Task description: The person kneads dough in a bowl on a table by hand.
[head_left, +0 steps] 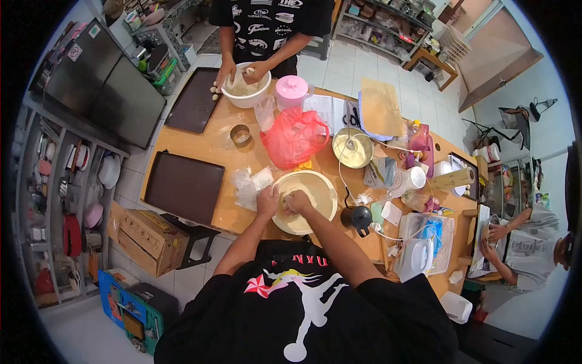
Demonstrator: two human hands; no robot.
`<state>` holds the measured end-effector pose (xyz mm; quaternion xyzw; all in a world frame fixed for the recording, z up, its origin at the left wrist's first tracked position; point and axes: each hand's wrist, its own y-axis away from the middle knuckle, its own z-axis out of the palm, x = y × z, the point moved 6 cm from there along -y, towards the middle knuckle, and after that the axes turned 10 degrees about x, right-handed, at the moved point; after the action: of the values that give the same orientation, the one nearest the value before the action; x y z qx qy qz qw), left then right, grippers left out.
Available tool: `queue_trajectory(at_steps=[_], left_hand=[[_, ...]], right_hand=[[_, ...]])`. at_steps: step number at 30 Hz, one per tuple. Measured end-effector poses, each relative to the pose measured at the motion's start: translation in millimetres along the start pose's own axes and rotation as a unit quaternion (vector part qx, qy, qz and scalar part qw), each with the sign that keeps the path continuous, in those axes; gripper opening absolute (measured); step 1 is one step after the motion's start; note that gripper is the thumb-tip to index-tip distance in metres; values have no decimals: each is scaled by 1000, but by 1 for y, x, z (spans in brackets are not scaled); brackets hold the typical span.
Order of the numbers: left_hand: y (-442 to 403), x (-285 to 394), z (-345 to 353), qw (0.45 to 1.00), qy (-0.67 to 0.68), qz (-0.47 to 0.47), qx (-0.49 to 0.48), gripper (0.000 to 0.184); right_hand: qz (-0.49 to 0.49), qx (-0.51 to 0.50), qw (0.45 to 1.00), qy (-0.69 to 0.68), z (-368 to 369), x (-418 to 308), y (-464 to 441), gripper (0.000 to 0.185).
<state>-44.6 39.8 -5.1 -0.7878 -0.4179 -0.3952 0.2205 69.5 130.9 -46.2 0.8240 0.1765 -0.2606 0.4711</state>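
Observation:
A cream-coloured bowl (pixel 325 193) stands at the near edge of the wooden table (pixel 245 159). My left hand (pixel 267 201) is at the bowl's left rim with its fingers curled; what it holds, if anything, is too small to tell. Inside the bowl, over pale dough or flour, my right hand (pixel 296 203) is closed, and its contents are hidden. Just left of the bowl lies a clear plastic bag (pixel 245 187) with something white. Behind the bowl sits a red plastic bag (pixel 293 138). A metal bowl (pixel 352 149) with pale yellow contents is at the back right.
Two dark trays (pixel 183 189) are on the left. Across the table a person works at a white bowl (pixel 245 97), beside a pink container (pixel 291 91). A black kettle-like object (pixel 359 218) and plastic tubs (pixel 416 258) stand right. Another person (pixel 530 242) is at far right.

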Motion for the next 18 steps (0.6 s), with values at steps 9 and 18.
queue_trajectory(at_steps=[9,18], left_hand=[[4,-2,4,1000,19,-11,-19,39],[5,-3,-1,999,43,21,-3,37]], right_hand=[[-29,-20,996,-84,-43,-15,96,30],[79,75,987,-118,23,-15,31,44]])
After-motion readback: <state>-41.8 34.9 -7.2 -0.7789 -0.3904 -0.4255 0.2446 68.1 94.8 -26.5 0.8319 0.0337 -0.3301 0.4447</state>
